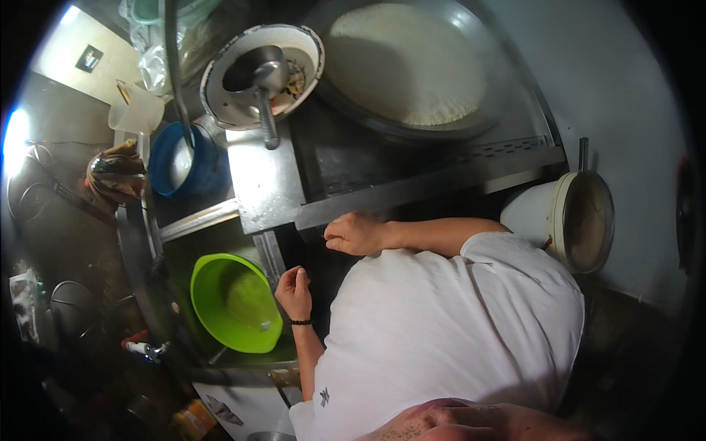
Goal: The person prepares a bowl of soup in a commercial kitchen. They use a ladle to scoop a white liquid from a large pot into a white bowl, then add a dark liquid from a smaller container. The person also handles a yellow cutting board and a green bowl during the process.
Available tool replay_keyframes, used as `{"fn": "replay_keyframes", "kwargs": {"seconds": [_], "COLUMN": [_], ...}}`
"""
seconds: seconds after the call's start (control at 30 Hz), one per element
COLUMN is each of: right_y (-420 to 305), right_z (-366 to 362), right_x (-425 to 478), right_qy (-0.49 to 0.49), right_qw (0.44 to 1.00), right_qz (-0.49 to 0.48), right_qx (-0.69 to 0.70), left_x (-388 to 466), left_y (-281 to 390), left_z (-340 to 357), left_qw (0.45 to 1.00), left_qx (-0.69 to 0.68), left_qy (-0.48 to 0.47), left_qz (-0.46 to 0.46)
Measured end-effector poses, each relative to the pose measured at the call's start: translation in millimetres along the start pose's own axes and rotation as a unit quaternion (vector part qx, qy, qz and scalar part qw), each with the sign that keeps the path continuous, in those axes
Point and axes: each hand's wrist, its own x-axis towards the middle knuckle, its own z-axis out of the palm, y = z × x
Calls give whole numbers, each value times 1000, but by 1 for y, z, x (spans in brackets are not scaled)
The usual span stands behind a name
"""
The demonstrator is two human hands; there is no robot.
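My left hand (295,289), with a dark beaded bracelet at its wrist, is beside the rim of a green plastic basin (201,300). Its fingers are curled and nothing shows in them. The basin stands in a metal sink and holds some bubbly liquid. In front of my torso, my right hand (356,234) is loosely closed near the front edge of the metal stove counter (386,193); I see nothing in it. Farther up, a metal ladle (267,118) lies in a chipped enamel bowl (208,91), its handle over the rim. A large wok (408,132) holds pale, frothy liquid (408,71).
A blue bucket (212,171) stands left of the metal ledge (267,187), with a clear plastic jug (135,113) beyond it. At the right is a white bucket (527,212) topped by a round strainer (587,220). A tap (146,348) sits at lower left.
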Motion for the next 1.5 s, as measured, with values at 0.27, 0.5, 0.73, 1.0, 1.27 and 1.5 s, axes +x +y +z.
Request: {"fn": "replay_keyframes", "kwargs": {"seconds": [0.27, 0.5, 0.73, 1.0, 1.27, 1.5], "right_y": [47, 42, 14, 12, 19, -23], "right_z": [-41, -57, -55, -46, -83, -143], "right_x": [-83, -2, 125, 206, 216, 130], "right_qy": [-44, 59, 42, 95, 107, 217], "right_qw": [996, 974, 823, 681, 688, 940], "right_qz": [80, 78, 238, 279, 293, 219], "right_qx": [22, 206, 514, 671, 656, 144], "left_x": [-51, -87, -158, -233, -227, -207], "left_y": [6, 4, -48, -110, -113, -123], "left_z": [93, 75, 35, 6, -10, -2], "left_qw": [998, 997, 984, 966, 970, 984], "left_qx": [46, 58, -5, 8, 32, 53], "left_qy": [-37, 35, 145, 180, 163, 82], "left_qz": [-15, -29, -100, -184, -179, -149]}}
